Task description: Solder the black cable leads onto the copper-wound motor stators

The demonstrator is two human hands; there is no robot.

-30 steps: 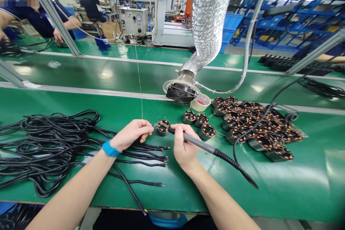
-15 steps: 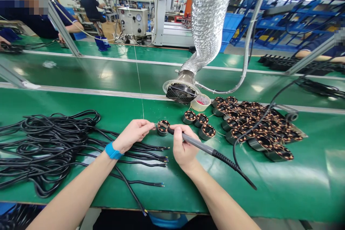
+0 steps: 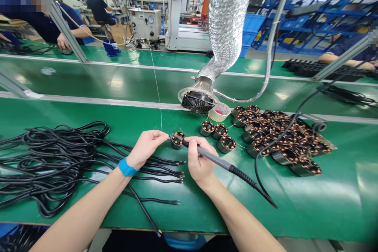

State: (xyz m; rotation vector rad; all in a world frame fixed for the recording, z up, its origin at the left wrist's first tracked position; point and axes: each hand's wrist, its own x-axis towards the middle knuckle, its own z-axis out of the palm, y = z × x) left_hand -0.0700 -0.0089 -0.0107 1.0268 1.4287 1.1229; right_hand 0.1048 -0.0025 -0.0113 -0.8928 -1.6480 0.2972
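Observation:
My left hand (image 3: pixel 148 145), with a blue band at the wrist, pinches the thin solder wire (image 3: pixel 158 90) that hangs down from above. Its fingertips are at the left side of a small motor stator (image 3: pixel 177 145) with copper windings, which stands on the green bench. In my right hand (image 3: pixel 201 163) is a soldering iron (image 3: pixel 217 159), gripped like a pen. The iron's front end points left over the stator's top; the exact contact point is too small to tell. Stripped ends of black cables (image 3: pixel 168 181) lie below my hands.
Coiled black cables (image 3: pixel 56 165) cover the bench's left. More stators (image 3: pixel 286 138) crowd the right, near a pale tub (image 3: pixel 220 112). A fume extractor fan (image 3: pixel 197 102) hangs on a silver duct (image 3: pixel 228 19). The iron's cord (image 3: pixel 280 138) crosses the right side. Co-workers sit beyond.
Both my hands have shifted very slightly left, still at the same stator with wire and iron. The solder wire's upper stretch swings a little right. A co-worker's hand at left has moved.

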